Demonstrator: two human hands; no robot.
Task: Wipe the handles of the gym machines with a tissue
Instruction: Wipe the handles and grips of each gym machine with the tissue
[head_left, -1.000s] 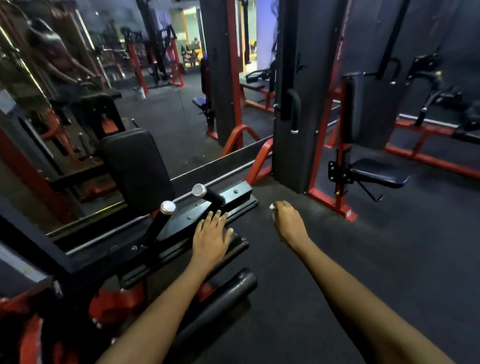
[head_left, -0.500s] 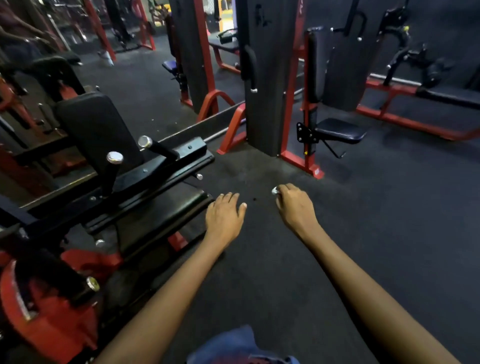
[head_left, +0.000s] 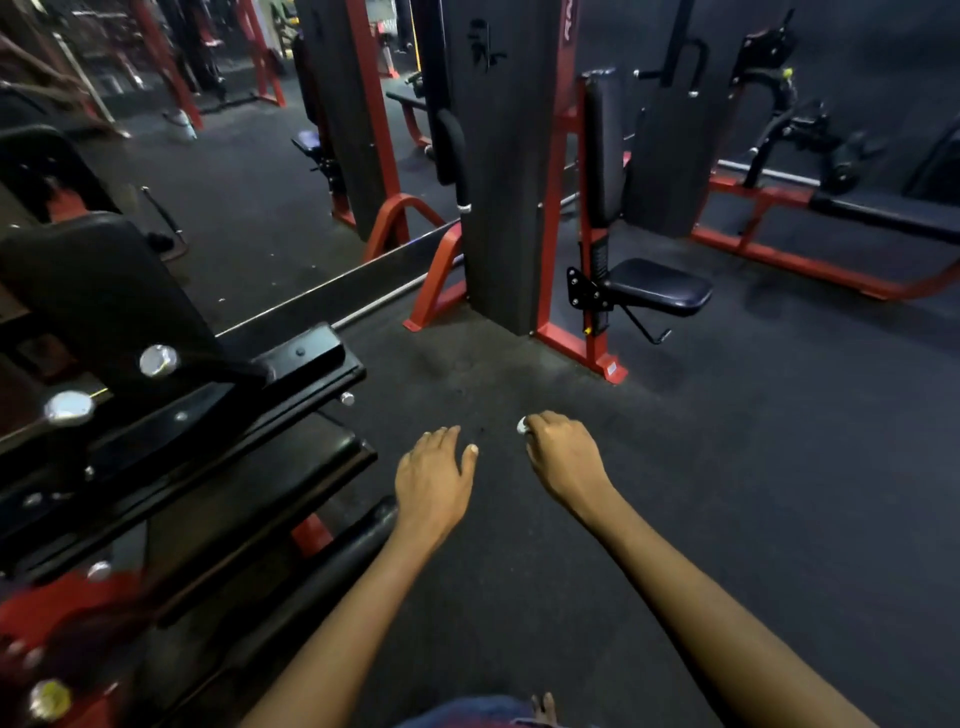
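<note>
My right hand (head_left: 563, 457) is curled round a small white tissue (head_left: 522, 425), of which only a bit shows at the fingertips. My left hand (head_left: 434, 475) hangs beside it with relaxed fingers, holding nothing, above the dark floor. To the left stands a black machine with two handles ending in chrome caps (head_left: 158, 359) (head_left: 69, 407); both hands are apart from it. Ahead, a black padded handle (head_left: 451, 150) hangs on the grey weight stack column (head_left: 501, 171).
A red-framed machine with a dark seat (head_left: 657, 286) stands ahead on the right. A wall mirror (head_left: 249, 208) runs along the left behind the black machine. More red frames (head_left: 779, 254) and benches lie at far right. Dark rubber floor (head_left: 727, 493) spreads to the right.
My left hand has come off the black machine's platform and now hangs over the floor. The view has shifted, so the machine sits farther left. My right hand still holds the tissue.
</note>
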